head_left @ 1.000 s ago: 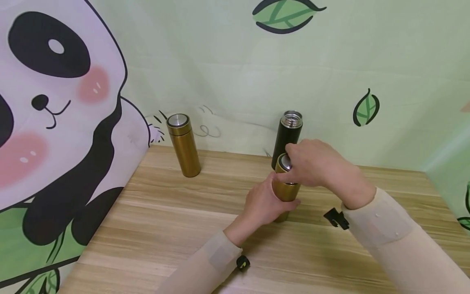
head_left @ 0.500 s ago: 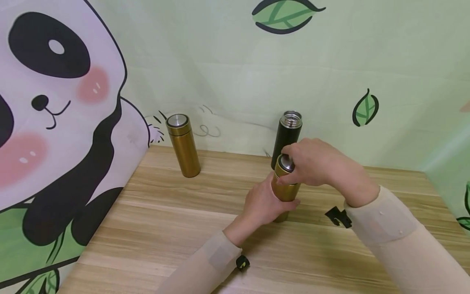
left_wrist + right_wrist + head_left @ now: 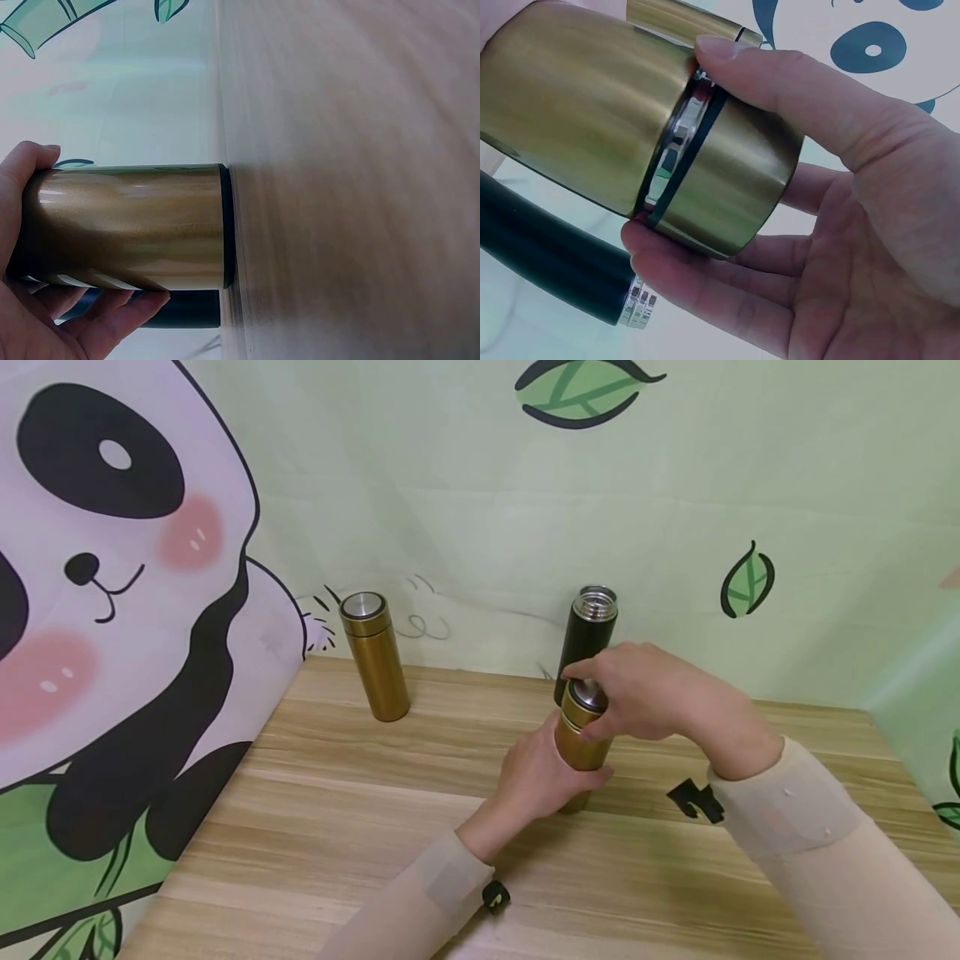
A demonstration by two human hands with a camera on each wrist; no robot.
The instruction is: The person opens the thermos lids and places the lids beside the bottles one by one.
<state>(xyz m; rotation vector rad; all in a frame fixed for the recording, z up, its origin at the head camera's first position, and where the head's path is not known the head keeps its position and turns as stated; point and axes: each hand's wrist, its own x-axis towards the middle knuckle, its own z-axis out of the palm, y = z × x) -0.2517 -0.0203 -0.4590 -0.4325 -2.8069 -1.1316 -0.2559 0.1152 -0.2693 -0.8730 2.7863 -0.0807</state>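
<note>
Pale green backdrop (image 3: 465, 485), printed with leaves (image 3: 585, 393) and a panda (image 3: 135, 627), is seen in the head view behind a wood-grained tabletop (image 3: 337, 843). Right of centre, a gold bottle (image 3: 577, 753) is held by the left hand (image 3: 534, 777), its grip closed around the body. Its metal-topped lid (image 3: 574, 710) is gripped by the right hand (image 3: 648, 693), with thumb and fingers curled round the side. Just behind, a black bottle (image 3: 583, 639) is left uncapped; well apart to the left, a capped gold bottle (image 3: 382, 672) is stood.

By the left wrist view, a glossy, straight-sided cylinder is shown, finished with a dark base rim (image 3: 228, 225) that appears to be rested on the tabletop. The body is judged stiff, fairly weighty and somewhat slippery, best held firmly around its middle.

From the right wrist view, a shiny ring (image 3: 676, 142) is exposed between body and lid. The short, smooth lid is judged light and rigid, best taken across its full width.
</note>
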